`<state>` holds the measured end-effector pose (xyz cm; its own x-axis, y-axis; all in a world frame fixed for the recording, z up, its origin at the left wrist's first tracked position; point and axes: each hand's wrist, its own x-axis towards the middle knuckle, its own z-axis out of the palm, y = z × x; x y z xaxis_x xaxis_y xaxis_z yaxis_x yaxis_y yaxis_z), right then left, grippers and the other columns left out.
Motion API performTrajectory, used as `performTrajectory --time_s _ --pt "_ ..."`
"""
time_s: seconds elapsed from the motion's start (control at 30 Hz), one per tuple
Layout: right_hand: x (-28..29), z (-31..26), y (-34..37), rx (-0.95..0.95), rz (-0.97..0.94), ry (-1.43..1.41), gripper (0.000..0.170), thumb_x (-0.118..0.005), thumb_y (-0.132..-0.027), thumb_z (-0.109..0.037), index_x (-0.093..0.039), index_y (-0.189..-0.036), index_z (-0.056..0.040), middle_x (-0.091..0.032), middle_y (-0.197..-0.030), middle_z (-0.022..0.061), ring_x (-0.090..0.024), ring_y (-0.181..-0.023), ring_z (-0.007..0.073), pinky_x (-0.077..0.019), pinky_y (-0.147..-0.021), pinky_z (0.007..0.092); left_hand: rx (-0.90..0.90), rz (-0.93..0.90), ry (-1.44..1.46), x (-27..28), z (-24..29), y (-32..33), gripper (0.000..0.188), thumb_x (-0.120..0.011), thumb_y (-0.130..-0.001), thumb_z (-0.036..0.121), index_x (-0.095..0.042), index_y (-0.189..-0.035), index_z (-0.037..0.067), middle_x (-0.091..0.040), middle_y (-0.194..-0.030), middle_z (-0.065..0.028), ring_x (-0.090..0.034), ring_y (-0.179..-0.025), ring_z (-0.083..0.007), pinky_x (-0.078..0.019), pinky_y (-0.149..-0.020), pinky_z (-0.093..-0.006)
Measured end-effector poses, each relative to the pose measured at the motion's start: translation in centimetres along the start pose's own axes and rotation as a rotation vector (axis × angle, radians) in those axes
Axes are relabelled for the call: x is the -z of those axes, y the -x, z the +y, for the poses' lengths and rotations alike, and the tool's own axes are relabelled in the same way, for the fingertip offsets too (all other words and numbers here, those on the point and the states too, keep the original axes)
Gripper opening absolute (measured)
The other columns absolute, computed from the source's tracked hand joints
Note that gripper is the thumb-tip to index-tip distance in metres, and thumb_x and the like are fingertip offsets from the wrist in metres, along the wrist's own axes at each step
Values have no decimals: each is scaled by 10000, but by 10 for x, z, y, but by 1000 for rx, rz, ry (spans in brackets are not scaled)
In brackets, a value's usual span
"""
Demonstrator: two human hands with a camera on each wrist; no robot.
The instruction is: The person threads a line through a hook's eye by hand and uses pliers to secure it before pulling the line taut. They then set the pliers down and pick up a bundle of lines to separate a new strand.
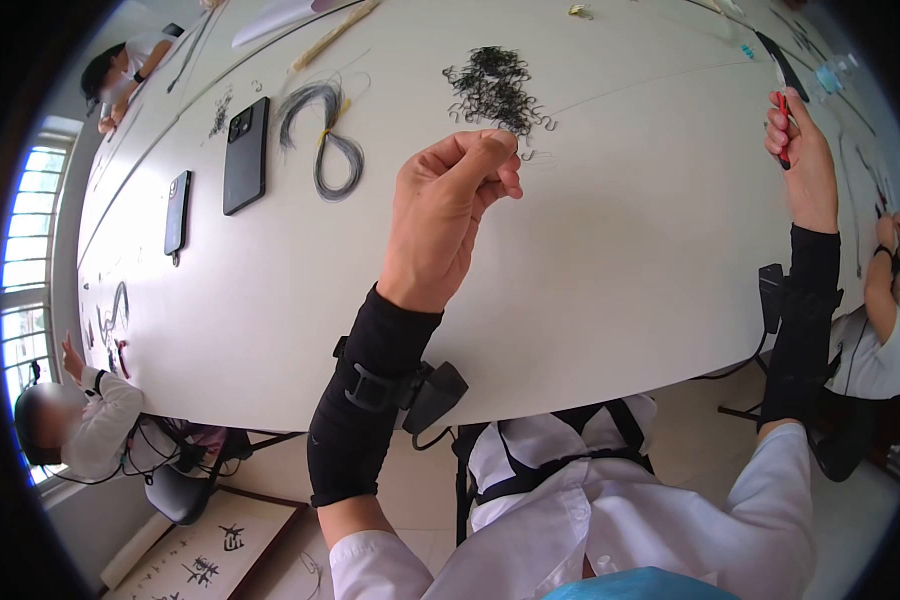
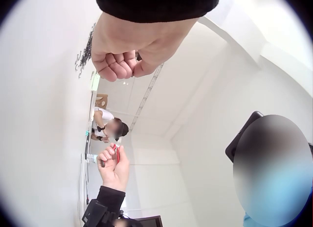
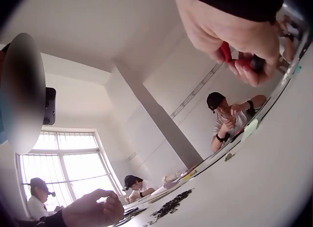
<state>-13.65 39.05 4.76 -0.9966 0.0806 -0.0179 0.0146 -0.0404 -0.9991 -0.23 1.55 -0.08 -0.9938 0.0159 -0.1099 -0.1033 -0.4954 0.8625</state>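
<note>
My left hand [image 1: 440, 210] is raised over the table's middle, its thumb and forefinger pinched together. From near these fingertips a thin wire [image 1: 650, 82] runs as a faint line toward the upper right; the pinched part is hidden. Just beyond the hand lies a pile of small black wire hooks [image 1: 495, 85], with a few strays at its near edge. Off to the right, my right hand [image 1: 808, 160] grips pliers with red handles [image 1: 784, 155]. The red handles [image 3: 226, 51] show between the curled fingers in the right wrist view.
Left of the pile lie a coil of grey wire [image 1: 342, 170] tied in yellow, a large dark phone [image 1: 247, 155] and a smaller phone [image 1: 177, 215]. A black strip-like object [image 1: 782, 65] and a clear bottle [image 1: 838, 72] are at upper right. Other people sit around the table.
</note>
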Motion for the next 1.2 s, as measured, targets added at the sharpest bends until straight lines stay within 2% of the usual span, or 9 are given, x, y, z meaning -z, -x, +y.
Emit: performTrajectory --time_s 0.27,0.43,0.53,0.63,0.67,0.77,0.97,1.07,1.2 --pt "68 -10 -39 15 68 20 306 -603 -1049 -309 -611 -1064 -4 -453 -733 -56 -377 -606 32 -322 -569 208 0 1 13 3 -1 -1 162 -632 -1007 164 -680 -959 17 -659 -810 -53 -610 -779 -153 -507 -821 -300" --pt "79 -14 -44 13 99 41 309 -609 -1045 -322 -615 -1044 -12 -467 -728 -60 -388 -597 29 -321 -557 206 -5 -7 14 3 -2 -3 154 -639 -1000 160 -684 -963 17 -663 -817 -53 -613 -783 -151 -507 -828 -300" --pt "67 -12 -42 50 155 259 301 -594 -1044 -341 -628 -1017 -43 -487 -728 -55 -401 -605 28 -339 -569 201 -22 -14 4 3 0 -2 165 -642 -1008 166 -696 -996 11 -673 -843 -55 -622 -796 -149 -511 -833 -298" --pt "59 -12 -36 -110 -92 1036 291 -590 -1029 -353 -642 -966 -73 -513 -731 -42 -428 -616 48 -374 -591 222 2 -16 60 4 4 -3 182 -642 -1018 174 -705 -1029 4 -683 -883 -56 -634 -814 -149 -519 -842 -300" --pt "80 1 -49 -56 -232 1241 329 -586 -1017 -359 -644 -960 -40 -536 -742 -26 -438 -629 79 -390 -600 258 9 -12 75 4 4 -3 185 -641 -1019 176 -705 -1035 3 -684 -892 -56 -637 -818 -150 -521 -844 -302" --pt "43 -11 -15 54 -356 1413 357 -571 -1024 -334 -637 -987 14 -530 -753 -13 -454 -671 101 -389 -628 271 18 -10 107 5 3 -3 188 -640 -1022 173 -703 -1053 -2 -687 -914 -59 -643 -829 -151 -526 -848 -305" --pt "-62 -31 55 340 -572 876 337 -534 -1063 -281 -643 -1078 38 -500 -776 -4 -470 -746 94 -395 -700 252 -8 -18 68 4 4 -2 172 -629 -1019 149 -694 -1060 -6 -687 -929 -63 -646 -844 -150 -535 -847 -308" --pt "-95 -26 75 261 -717 723 335 -538 -1068 -282 -646 -1083 35 -506 -786 -3 -468 -750 91 -398 -695 248 -1 -29 83 5 3 -3 168 -623 -1020 143 -692 -1057 -5 -685 -936 -62 -646 -843 -150 -536 -851 -309" --pt "-123 -18 90 20 -805 555 348 -505 -1071 -265 -646 -1131 48 -541 -818 2 -498 -806 96 -442 -787 258 28 -45 138 5 4 -2 173 -612 -1026 149 -678 -1072 -5 -678 -945 -58 -642 -847 -150 -539 -864 -313"
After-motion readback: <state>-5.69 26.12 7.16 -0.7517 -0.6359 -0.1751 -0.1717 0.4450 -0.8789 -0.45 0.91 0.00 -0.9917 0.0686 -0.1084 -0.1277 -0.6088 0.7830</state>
